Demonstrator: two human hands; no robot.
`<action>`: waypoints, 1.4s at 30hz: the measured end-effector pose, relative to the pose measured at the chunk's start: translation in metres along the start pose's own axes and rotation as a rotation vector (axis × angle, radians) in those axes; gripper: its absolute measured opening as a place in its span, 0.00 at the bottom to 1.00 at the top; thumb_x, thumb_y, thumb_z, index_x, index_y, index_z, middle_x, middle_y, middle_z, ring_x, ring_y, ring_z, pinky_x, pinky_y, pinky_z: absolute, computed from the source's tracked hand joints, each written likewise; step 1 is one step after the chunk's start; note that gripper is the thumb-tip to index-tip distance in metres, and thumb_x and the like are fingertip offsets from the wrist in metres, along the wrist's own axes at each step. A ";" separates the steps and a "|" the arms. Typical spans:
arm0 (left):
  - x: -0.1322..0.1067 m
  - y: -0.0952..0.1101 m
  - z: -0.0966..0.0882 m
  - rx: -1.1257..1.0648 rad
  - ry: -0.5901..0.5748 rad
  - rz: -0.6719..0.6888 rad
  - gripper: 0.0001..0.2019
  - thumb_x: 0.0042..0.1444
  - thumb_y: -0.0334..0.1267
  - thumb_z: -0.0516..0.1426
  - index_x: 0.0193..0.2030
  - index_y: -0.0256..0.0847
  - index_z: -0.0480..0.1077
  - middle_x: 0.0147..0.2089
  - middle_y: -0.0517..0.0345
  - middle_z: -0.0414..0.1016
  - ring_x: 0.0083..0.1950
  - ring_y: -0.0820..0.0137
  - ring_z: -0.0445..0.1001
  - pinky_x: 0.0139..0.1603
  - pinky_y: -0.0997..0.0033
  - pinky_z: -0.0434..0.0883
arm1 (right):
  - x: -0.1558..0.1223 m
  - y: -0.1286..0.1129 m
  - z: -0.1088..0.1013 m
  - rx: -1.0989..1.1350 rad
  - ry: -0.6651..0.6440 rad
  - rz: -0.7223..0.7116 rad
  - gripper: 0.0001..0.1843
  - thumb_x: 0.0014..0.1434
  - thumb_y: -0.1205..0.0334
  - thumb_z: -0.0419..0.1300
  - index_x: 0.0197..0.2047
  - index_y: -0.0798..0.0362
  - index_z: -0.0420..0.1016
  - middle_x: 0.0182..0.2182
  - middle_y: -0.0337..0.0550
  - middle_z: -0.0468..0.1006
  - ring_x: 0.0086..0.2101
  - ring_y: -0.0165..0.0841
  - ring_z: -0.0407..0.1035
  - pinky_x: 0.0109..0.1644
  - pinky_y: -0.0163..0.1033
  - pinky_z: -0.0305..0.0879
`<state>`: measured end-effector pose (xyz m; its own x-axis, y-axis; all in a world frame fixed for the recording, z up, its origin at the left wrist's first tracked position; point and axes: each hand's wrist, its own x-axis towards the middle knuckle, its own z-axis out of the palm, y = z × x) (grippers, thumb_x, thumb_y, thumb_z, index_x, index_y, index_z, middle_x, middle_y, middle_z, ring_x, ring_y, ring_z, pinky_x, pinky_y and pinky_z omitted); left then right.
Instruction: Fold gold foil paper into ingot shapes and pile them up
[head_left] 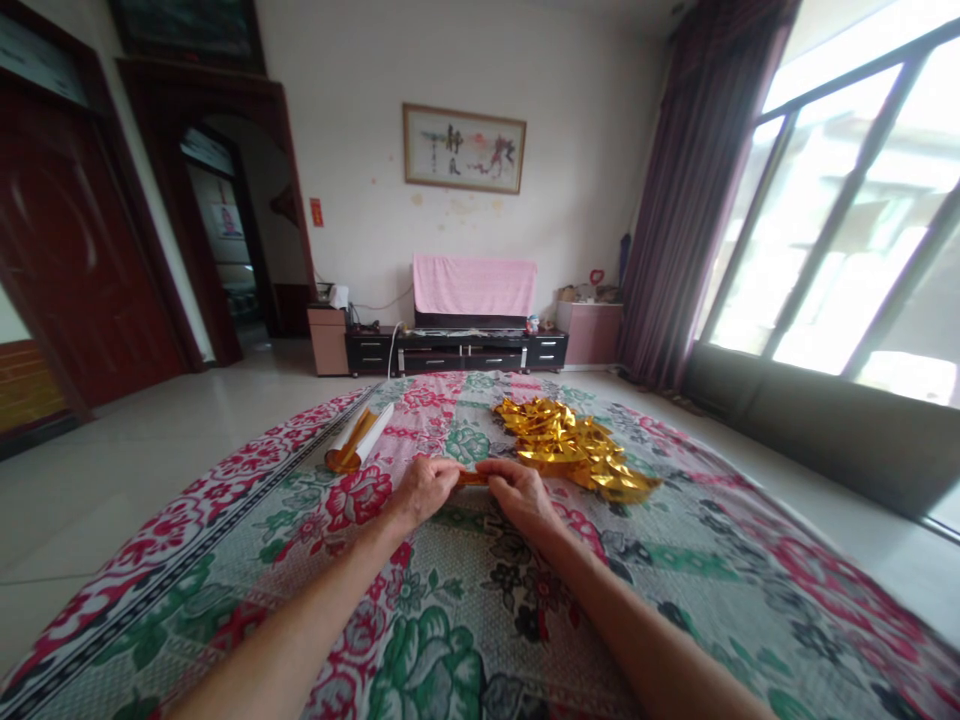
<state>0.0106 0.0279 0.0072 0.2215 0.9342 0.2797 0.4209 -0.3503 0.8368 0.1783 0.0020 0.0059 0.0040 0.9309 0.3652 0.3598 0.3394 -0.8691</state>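
Observation:
A small strip of folded gold foil paper point(472, 479) is stretched between my two hands, just above the flowered cloth. My left hand point(427, 490) pinches its left end, and my right hand point(519, 492) pinches the right end. Just beyond my right hand lies a heap of shiny folded gold foil pieces point(566, 445), many shaped like little boats. To the left of my left hand rests a curled roll of gold foil sheets point(360, 438) with a white backing. Parts of the held strip are hidden behind my fingers.
A red, green and grey flowered cloth point(427, 650) spreads over the surface before me. Past its far edge stand a low black cabinet point(461, 358) and a screen draped with a pink cloth point(475, 285). Windows point(840, 220) and a purple curtain point(686, 200) are at the right.

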 end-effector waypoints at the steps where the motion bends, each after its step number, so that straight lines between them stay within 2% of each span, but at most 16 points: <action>1: 0.000 -0.001 0.001 -0.003 0.009 -0.006 0.16 0.48 0.40 0.50 0.38 0.37 0.77 0.30 0.57 0.77 0.33 0.68 0.72 0.30 0.75 0.65 | 0.000 0.000 0.000 -0.001 0.002 0.005 0.19 0.45 0.64 0.50 0.36 0.56 0.79 0.31 0.42 0.79 0.30 0.32 0.69 0.36 0.35 0.64; 10: -0.001 0.002 0.003 -0.233 -0.051 -0.204 0.16 0.43 0.36 0.55 0.39 0.37 0.76 0.26 0.58 0.77 0.27 0.72 0.71 0.29 0.75 0.65 | 0.002 0.001 0.001 0.011 0.023 0.032 0.17 0.48 0.62 0.51 0.36 0.55 0.79 0.32 0.43 0.79 0.33 0.35 0.70 0.40 0.38 0.65; 13: -0.001 0.005 0.004 -0.177 -0.005 -0.157 0.14 0.44 0.36 0.54 0.37 0.37 0.77 0.28 0.57 0.77 0.29 0.70 0.72 0.30 0.74 0.66 | 0.004 0.005 0.001 0.016 0.003 0.045 0.18 0.47 0.62 0.52 0.39 0.56 0.78 0.34 0.43 0.79 0.33 0.34 0.70 0.39 0.37 0.65; 16: -0.001 0.010 0.004 -0.119 0.041 -0.070 0.13 0.44 0.35 0.54 0.35 0.38 0.77 0.34 0.57 0.78 0.35 0.68 0.73 0.38 0.72 0.68 | 0.005 0.007 0.001 0.038 -0.039 0.108 0.22 0.45 0.64 0.53 0.44 0.58 0.75 0.33 0.43 0.78 0.30 0.33 0.69 0.34 0.35 0.64; 20: -0.002 0.014 0.006 -0.102 0.083 0.009 0.12 0.45 0.33 0.53 0.34 0.38 0.77 0.37 0.56 0.78 0.42 0.66 0.74 0.48 0.70 0.67 | 0.006 -0.001 -0.002 0.064 -0.072 0.174 0.22 0.44 0.65 0.52 0.42 0.58 0.76 0.29 0.40 0.78 0.25 0.30 0.66 0.28 0.32 0.62; 23: -0.002 0.015 0.006 -0.117 0.106 0.043 0.12 0.45 0.33 0.53 0.34 0.39 0.77 0.38 0.56 0.78 0.44 0.66 0.73 0.49 0.69 0.67 | 0.006 -0.009 -0.005 0.119 -0.097 0.219 0.19 0.46 0.64 0.52 0.41 0.54 0.76 0.24 0.37 0.76 0.22 0.28 0.65 0.23 0.30 0.59; 26: -0.002 0.016 0.005 -0.134 0.114 0.050 0.11 0.45 0.33 0.54 0.34 0.39 0.77 0.39 0.56 0.78 0.44 0.66 0.73 0.50 0.69 0.67 | 0.004 -0.013 -0.008 0.165 -0.106 0.247 0.21 0.48 0.62 0.51 0.46 0.54 0.73 0.22 0.37 0.75 0.20 0.27 0.64 0.21 0.29 0.57; 30: -0.003 0.017 0.005 -0.181 0.105 -0.021 0.11 0.44 0.33 0.55 0.34 0.39 0.76 0.38 0.56 0.78 0.42 0.66 0.74 0.45 0.70 0.68 | 0.003 -0.010 -0.008 0.212 -0.108 0.212 0.27 0.49 0.63 0.52 0.54 0.54 0.66 0.22 0.36 0.76 0.20 0.26 0.65 0.22 0.29 0.58; 33: -0.003 0.017 0.007 -0.258 0.079 -0.152 0.15 0.43 0.34 0.56 0.40 0.36 0.75 0.32 0.56 0.78 0.34 0.67 0.74 0.37 0.71 0.69 | 0.003 -0.004 -0.005 0.223 -0.116 0.194 0.21 0.49 0.62 0.52 0.47 0.54 0.73 0.24 0.38 0.77 0.24 0.29 0.68 0.24 0.30 0.60; 35: -0.004 0.018 0.007 -0.334 0.046 -0.203 0.17 0.43 0.33 0.57 0.42 0.35 0.74 0.32 0.55 0.78 0.33 0.69 0.74 0.34 0.72 0.68 | 0.004 -0.001 -0.003 0.247 -0.102 0.180 0.18 0.48 0.61 0.52 0.41 0.54 0.75 0.28 0.40 0.78 0.29 0.32 0.71 0.25 0.31 0.62; 38: -0.006 0.022 0.008 -0.442 -0.014 -0.239 0.17 0.44 0.32 0.57 0.44 0.34 0.72 0.38 0.53 0.78 0.35 0.70 0.74 0.33 0.75 0.68 | 0.004 0.000 -0.002 0.274 -0.060 0.146 0.17 0.48 0.60 0.54 0.40 0.54 0.75 0.32 0.41 0.78 0.32 0.32 0.71 0.28 0.32 0.65; 42: -0.008 0.026 0.007 -0.491 -0.053 -0.278 0.19 0.46 0.34 0.56 0.47 0.35 0.71 0.39 0.52 0.77 0.31 0.72 0.74 0.27 0.77 0.67 | 0.003 -0.001 -0.002 0.298 -0.054 0.125 0.17 0.48 0.59 0.54 0.41 0.54 0.75 0.34 0.41 0.78 0.32 0.31 0.71 0.30 0.32 0.66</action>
<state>0.0262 0.0108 0.0235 0.2104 0.9776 0.0042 0.0140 -0.0073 0.9999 0.1795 0.0042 0.0084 -0.0215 0.9711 0.2377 0.0707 0.2386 -0.9685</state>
